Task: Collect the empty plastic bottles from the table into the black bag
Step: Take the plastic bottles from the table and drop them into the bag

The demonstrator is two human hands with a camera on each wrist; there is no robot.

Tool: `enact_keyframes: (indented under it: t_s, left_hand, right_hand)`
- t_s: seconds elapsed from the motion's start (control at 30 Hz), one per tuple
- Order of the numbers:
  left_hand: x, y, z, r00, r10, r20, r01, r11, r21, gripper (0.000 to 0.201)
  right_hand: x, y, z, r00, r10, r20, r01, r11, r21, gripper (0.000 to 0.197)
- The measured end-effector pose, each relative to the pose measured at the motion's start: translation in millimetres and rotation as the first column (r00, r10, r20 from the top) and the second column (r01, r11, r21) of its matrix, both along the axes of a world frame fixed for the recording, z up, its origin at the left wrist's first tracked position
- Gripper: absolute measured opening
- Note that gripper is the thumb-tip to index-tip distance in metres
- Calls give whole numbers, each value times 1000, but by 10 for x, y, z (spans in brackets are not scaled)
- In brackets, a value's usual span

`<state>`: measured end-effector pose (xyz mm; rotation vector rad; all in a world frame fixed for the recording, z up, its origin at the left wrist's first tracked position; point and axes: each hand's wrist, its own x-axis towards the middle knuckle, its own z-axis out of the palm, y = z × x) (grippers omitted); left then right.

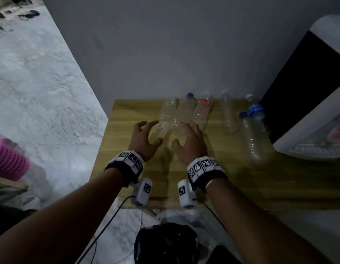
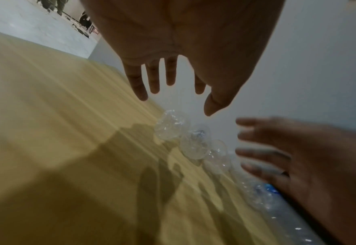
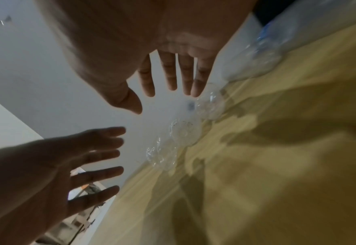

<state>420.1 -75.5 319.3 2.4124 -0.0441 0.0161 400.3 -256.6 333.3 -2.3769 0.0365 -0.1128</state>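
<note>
A: What surrounds the wooden table (image 1: 241, 180)?

B: At the right of the head view stands a white appliance with a black panel (image 1: 306, 92), its base resting on the table's right end. At the left edge there is a pink mesh-covered thing (image 1: 9, 161), too blurred to name. A grey wall (image 1: 165, 44) fills the upper middle and a pale marbled floor (image 1: 41, 82) the upper left.

A: And the bottles?

B: Six or so lie along the table's far edge. Three clear ones sit side by side in the centre: a capless bottle (image 1: 166, 116), a blue-capped bottle (image 1: 184, 115), a red-capped bottle (image 1: 201, 111). To the right lie another clear bottle (image 1: 229, 115), then a ribbed bottle with a blue cap (image 1: 250, 136) beside a bottle with a blue label (image 1: 257, 113). The label's writing is too blurred to read.

A: The hands?

B: The left hand (image 1: 144, 138) and right hand (image 1: 190, 141) both hover palm down with fingers spread, grasping nothing, just short of the centre three. The right fingertips overlap the blue-capped bottle's base; touch I cannot confirm.

A: The bag?

B: The black bag (image 1: 165, 242) sits on the floor at the bottom centre, below the table's near edge, with cables (image 1: 108, 221) running beside it.
</note>
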Motion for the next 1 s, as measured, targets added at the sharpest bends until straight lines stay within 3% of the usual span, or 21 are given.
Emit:
enact_keyframes:
  t_s: [0.13, 0.23, 0.37, 0.5, 0.77, 1.0]
  left_hand:
    - [454, -195, -200, 996, -36, -81, 48, 987, 155, 82]
    - [684, -281, -332, 990, -64, -124, 86, 979, 186, 90]
    - [821, -274, -465, 984, -98, -152, 121, 982, 148, 96]
    - [730, -202, -462, 991, -95, -95, 103, 991, 83, 84]
    - [-30, 2, -219, 1000, 17, -15, -19, 988, -150, 66]
    - [-1252, 313, -4, 998, 51, -23, -56, 892, -449, 61]
  right_hand:
    - [573, 83, -99, 998, 61, -21, -63, 994, -93, 68]
    - [844, 137, -197, 995, 88, -55, -95, 987, -133, 69]
    - [955, 215, -352, 983, 84, -161, -112, 979, -172, 64]
    - [834, 230, -363, 992, 50, -117, -64, 991, -120, 58]
    - [340, 95, -345, 999, -7, 51, 11, 996, -84, 39]
    - [-758, -65, -155, 985, 1, 170, -6, 999, 32, 63]
